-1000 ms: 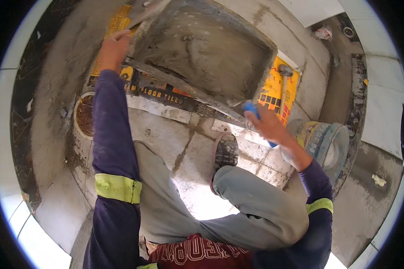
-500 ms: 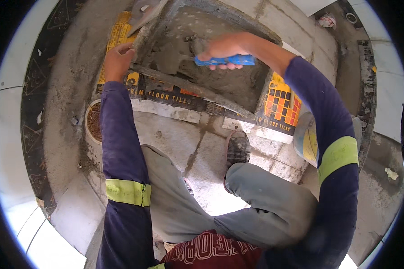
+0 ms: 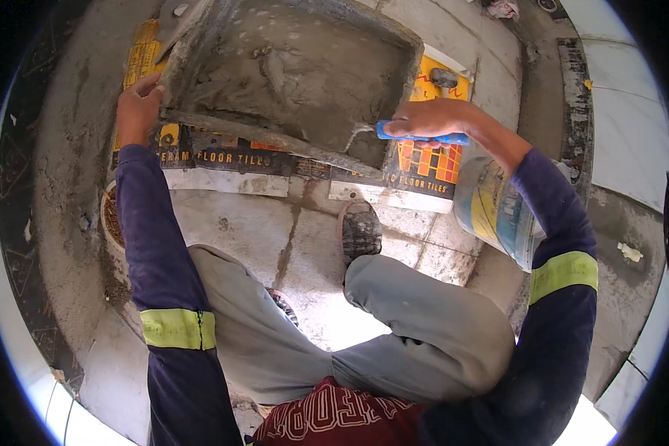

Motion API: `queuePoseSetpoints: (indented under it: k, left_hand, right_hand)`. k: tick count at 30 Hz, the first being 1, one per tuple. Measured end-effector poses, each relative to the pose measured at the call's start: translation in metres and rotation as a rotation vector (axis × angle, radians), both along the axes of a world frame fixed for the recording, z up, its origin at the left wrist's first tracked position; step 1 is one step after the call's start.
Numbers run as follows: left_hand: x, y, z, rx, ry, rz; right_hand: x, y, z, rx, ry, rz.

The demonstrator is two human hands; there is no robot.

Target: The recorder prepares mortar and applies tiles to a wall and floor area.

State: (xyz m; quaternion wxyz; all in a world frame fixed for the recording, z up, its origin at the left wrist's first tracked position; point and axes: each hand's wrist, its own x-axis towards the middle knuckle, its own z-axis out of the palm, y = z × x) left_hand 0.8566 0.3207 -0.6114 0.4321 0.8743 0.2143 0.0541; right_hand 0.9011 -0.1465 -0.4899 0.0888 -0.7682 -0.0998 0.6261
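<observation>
A shallow grey tray (image 3: 275, 137) full of wet mortar (image 3: 327, 74) lies in front of me, its rim crusted over. With closed fingers, my left hand (image 3: 138, 111) grips the tray's left rim near the close corner. My right hand (image 3: 432, 117) is wrapped round the blue handle of a trowel (image 3: 453, 139), over the right rim at the nearer corner. The trowel's metal neck points left over the mortar; its blade is hard to make out against the grey. Ridges and a raised lump mark the middle of the mortar.
Flattened tile cartons (image 3: 230, 160) lie under the tray. A dark lump (image 3: 444, 77) sits on the carton at the right. A bucket (image 3: 498, 208) stands beside my right forearm. By my left sleeve is a round container (image 3: 111, 215). A flat tool (image 3: 178, 26) leans at the tray's far left.
My right hand has carried the trowel from the middle of the mortar to the tray's right rim. My left hand has stayed on the left rim. The whole view has shifted.
</observation>
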Motion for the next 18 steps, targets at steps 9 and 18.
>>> queuePoseSetpoints:
  k: [9, 18]
  left_hand:
    - [-0.005, 0.003, 0.005, 0.011, 0.008, -0.004]
    - [-0.005, -0.010, 0.000, -0.005, -0.044, 0.061]
  right_hand:
    - [-0.018, -0.028, 0.031, -0.106, -0.145, 0.142]
    - [0.010, 0.037, -0.027, 0.358, -0.597, 0.278]
